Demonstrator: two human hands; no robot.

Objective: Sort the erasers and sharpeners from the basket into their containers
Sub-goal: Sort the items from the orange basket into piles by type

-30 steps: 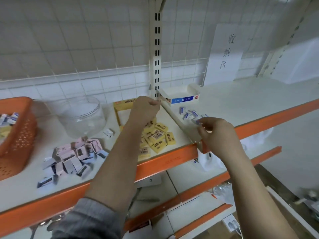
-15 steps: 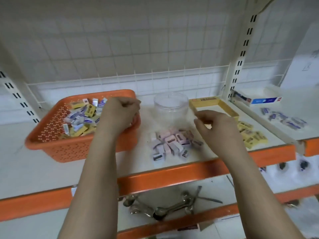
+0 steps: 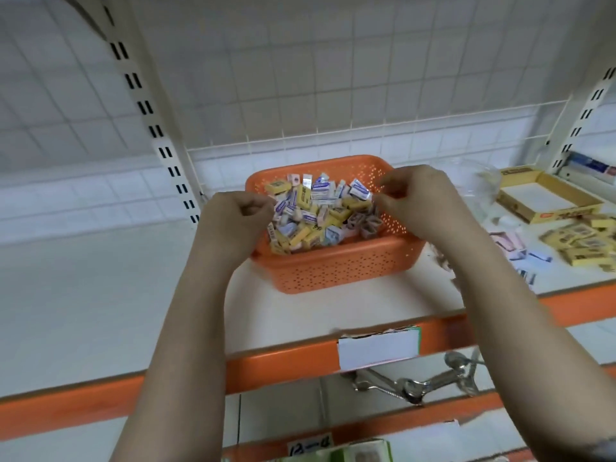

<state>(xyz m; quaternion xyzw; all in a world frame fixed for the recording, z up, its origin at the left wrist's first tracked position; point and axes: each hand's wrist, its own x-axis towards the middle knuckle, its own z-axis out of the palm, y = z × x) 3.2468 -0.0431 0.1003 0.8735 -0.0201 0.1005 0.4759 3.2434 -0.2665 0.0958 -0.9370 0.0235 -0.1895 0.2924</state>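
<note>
Orange plastic sits between your two hands: the basket (image 3: 336,268) is on the shelf (image 3: 100,295), still heaped with small boxed erasers and sharpeners (image 3: 316,211).

Your left hand (image 3: 233,221) hovers at the basket's left rim, fingers curled into a loose fist. Nothing shows in it, though the fingertips face away, so a small piece tucked inside cannot be ruled out. Bring it down over the near-left pile of yellow boxes and pinch one by its long sides so it does not twist out.

Your right hand (image 3: 420,201) is over the right half of the basket, fingers and thumb drawn together close to a white-and-blue box at the top of the heap. Whether it already pinches that box or only nears it is too blurred to tell. Take one kind at a time; mixed handfuls will only need sorting again.

To the right of your right hand lie the sorted groups: a clear tub (image 3: 480,185) just beyond the wrist, then the yellow tray (image 3: 546,201), with yellow erasers (image 3: 580,241) laid out near it and pink and blue pieces (image 3: 513,248) closer to your forearm. Lift clear of the basket wall before swinging right, and keep your forearm high so it does not sweep those loose piles.
</note>
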